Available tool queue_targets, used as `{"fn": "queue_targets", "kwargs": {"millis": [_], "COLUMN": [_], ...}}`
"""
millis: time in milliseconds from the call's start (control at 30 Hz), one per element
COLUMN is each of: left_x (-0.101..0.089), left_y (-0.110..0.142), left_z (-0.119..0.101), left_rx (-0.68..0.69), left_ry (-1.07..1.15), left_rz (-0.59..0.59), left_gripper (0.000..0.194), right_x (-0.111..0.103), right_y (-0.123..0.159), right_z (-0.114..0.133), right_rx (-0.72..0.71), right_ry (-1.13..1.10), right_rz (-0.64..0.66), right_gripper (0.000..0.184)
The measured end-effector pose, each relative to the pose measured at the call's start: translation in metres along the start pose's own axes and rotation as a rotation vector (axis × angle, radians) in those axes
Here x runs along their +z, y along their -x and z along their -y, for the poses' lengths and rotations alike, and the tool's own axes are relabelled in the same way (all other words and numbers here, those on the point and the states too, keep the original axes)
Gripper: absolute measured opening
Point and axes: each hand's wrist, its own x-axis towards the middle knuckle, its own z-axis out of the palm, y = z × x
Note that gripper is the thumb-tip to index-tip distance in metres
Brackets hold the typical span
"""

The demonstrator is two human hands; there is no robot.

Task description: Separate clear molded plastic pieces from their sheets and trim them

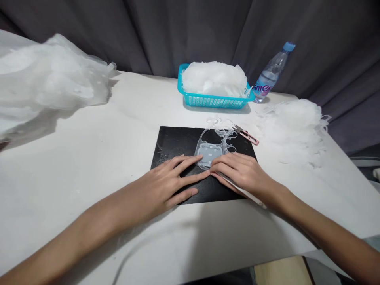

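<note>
A clear plastic moulded piece (209, 152) with thin curved sprues lies on a black mat (172, 142) at the table's middle. My left hand (169, 180) lies flat on the mat with its fingers spread, the index fingertip touching the piece's left edge. My right hand (240, 172) rests at the piece's lower right corner, fingers pressed together over a thin grey tool (234, 184) that runs back under the palm. Its tip is hidden where the two hands meet.
Pink-handled snips (247, 135) lie at the mat's upper right corner. Behind stands a turquoise basket (213, 101) heaped with clear plastic parts, next to a water bottle (271, 75). A loose heap of clear offcuts (297, 122) sits right; a bulging plastic bag (44, 79) fills the left.
</note>
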Motion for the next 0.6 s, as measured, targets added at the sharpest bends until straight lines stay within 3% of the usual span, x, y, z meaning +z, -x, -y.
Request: {"fn": "queue_targets", "kwargs": {"millis": [200, 267, 333, 400, 600], "left_x": [-0.004, -0.004, -0.001, 0.004, 0.012], "left_y": [-0.003, -0.01, -0.018, -0.025, -0.032], "left_z": [-0.009, -0.016, -0.023, -0.027, -0.025], "left_rx": [-0.067, -0.223, -0.472, -0.591, -0.574], "left_ry": [0.066, 0.171, 0.284, 0.389, 0.787], "left_rz": [-0.114, -0.231, -0.339, -0.356, -0.414], "left_gripper": [0.04, 0.033, 0.039, 0.044, 0.038], "right_x": [0.012, 0.013, 0.012, 0.012, 0.014], "right_y": [0.0, -0.001, -0.002, -0.003, -0.006], "right_z": [0.001, 0.001, 0.002, 0.005, 0.016], "right_rx": [0.032, 0.008, 0.002, 0.021, 0.046], "right_ry": [0.096, 0.101, 0.102, 0.103, 0.101], "right_rz": [-0.025, -0.05, -0.083, -0.109, -0.12], "right_gripper": [0.021, 0.018, 0.016, 0.016, 0.015]}}
